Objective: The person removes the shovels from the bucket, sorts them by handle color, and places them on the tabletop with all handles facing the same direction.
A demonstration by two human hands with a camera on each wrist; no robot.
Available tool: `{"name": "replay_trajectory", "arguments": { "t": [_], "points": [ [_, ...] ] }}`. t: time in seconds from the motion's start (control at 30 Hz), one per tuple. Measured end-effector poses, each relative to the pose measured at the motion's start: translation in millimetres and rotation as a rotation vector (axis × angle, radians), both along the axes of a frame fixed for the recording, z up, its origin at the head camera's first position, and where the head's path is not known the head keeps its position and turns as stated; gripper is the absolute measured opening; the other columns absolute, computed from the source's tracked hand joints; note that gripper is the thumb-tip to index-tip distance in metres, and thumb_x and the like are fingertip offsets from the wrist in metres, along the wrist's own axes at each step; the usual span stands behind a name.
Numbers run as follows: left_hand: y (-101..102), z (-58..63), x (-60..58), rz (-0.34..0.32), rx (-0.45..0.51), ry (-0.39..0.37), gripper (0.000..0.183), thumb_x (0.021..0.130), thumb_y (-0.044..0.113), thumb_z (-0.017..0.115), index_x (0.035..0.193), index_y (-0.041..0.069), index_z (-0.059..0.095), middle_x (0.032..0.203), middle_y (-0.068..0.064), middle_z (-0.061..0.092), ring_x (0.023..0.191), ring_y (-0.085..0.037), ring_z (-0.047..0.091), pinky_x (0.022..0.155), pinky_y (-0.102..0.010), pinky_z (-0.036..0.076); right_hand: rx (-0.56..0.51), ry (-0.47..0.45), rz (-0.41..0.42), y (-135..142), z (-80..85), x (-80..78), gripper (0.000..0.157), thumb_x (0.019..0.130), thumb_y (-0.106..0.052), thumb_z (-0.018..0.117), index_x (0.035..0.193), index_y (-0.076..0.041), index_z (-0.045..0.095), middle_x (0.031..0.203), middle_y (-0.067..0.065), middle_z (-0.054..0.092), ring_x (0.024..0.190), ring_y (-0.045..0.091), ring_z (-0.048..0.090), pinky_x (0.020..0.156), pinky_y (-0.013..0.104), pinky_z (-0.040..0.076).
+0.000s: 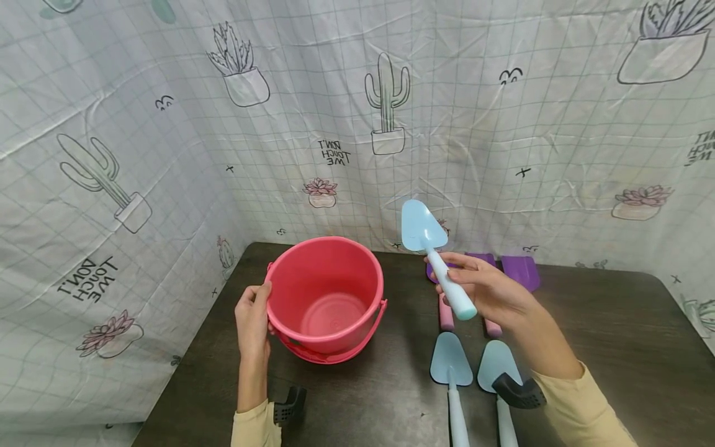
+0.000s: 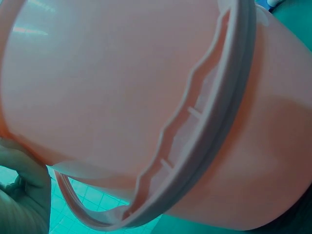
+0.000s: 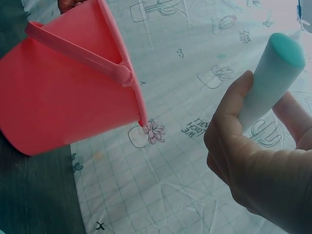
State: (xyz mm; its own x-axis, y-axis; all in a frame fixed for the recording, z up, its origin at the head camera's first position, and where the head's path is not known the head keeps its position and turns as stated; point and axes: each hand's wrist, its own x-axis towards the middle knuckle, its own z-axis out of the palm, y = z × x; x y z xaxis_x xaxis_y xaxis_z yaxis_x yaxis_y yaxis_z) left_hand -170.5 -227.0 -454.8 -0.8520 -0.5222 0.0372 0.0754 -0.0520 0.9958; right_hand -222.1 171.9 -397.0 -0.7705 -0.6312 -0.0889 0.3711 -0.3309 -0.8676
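Observation:
At the left of the table stands a pink bucket [image 1: 313, 279], its mouth up and nothing inside, with its handle hanging down at the front. My left hand [image 1: 254, 323] grips the bucket's left rim, thumb over the edge. My right hand [image 1: 494, 288] holds a light blue toy trowel [image 1: 421, 228] above the table, right of the bucket. Fingers and thumb wrap its handle [image 3: 273, 73], and the blade points up and away from me. In the left wrist view the bucket wall [image 2: 107, 97] fills most of the picture, with the left hand [image 2: 24, 195] at the lower left corner.
Two more light blue trowels, a left one [image 1: 451, 360] and a right one [image 1: 499, 363], lie on the dark table [image 1: 357, 410]. Behind them are purple shovels [image 1: 521, 272] with pink handles [image 1: 493, 328], partly hidden by my right hand. A patterned curtain [image 1: 335, 112] borders the table.

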Motion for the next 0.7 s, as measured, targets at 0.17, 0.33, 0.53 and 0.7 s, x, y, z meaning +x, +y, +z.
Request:
{"name": "replay_trajectory", "arguments": {
  "t": [0.17, 0.33, 0.53, 0.7],
  "points": [
    [0, 0.7, 0.3, 0.000, -0.003, -0.015, 0.030, 0.105, 0.024, 0.058, 0.101, -0.005, 0.054, 0.061, -0.007, 0.054, 0.039, -0.005, 0.045, 0.040, -0.015, 0.039, -0.023, 0.031, 0.032, 6, -3.2, 2.3, 0.028, 0.107, -0.005, 0.050, 0.131, -0.015, 0.062, 0.121, 0.009, 0.066, 0.102, 0.023, 0.069, 0.088, 0.034, 0.057],
    [0, 0.4, 0.3, 0.007, 0.007, -0.019, 0.029, 0.105, 0.024, 0.059, 0.101, -0.004, 0.055, 0.061, -0.006, 0.053, 0.039, -0.005, 0.045, 0.039, -0.016, 0.038, -0.076, 0.040, 0.081, 16, -5.5, 6.7, 0.034, 0.108, -0.002, 0.043, 0.135, -0.014, 0.060, 0.119, 0.008, 0.069, 0.104, 0.021, 0.070, 0.085, 0.031, 0.057],
    [-1, -0.5, -0.6, -0.002, -0.003, -0.029, 0.028, 0.105, 0.026, 0.059, 0.102, -0.002, 0.056, 0.060, -0.005, 0.052, 0.039, -0.006, 0.045, 0.039, -0.016, 0.039, -0.071, 0.078, 0.088, 33, -10.1, 10.4, 0.037, 0.109, -0.002, 0.038, 0.136, -0.016, 0.060, 0.118, 0.006, 0.070, 0.105, 0.020, 0.068, 0.082, 0.030, 0.056],
    [-2, -2.2, -1.7, -0.003, 0.004, -0.025, 0.027, 0.105, 0.025, 0.059, 0.100, -0.001, 0.057, 0.059, -0.004, 0.052, 0.039, -0.006, 0.045, 0.039, -0.016, 0.038, -0.109, 0.084, 0.102, 43, -13.9, 11.5, 0.038, 0.110, -0.001, 0.037, 0.137, -0.014, 0.060, 0.120, 0.007, 0.070, 0.105, 0.020, 0.068, 0.088, 0.031, 0.057]
  ]
}}
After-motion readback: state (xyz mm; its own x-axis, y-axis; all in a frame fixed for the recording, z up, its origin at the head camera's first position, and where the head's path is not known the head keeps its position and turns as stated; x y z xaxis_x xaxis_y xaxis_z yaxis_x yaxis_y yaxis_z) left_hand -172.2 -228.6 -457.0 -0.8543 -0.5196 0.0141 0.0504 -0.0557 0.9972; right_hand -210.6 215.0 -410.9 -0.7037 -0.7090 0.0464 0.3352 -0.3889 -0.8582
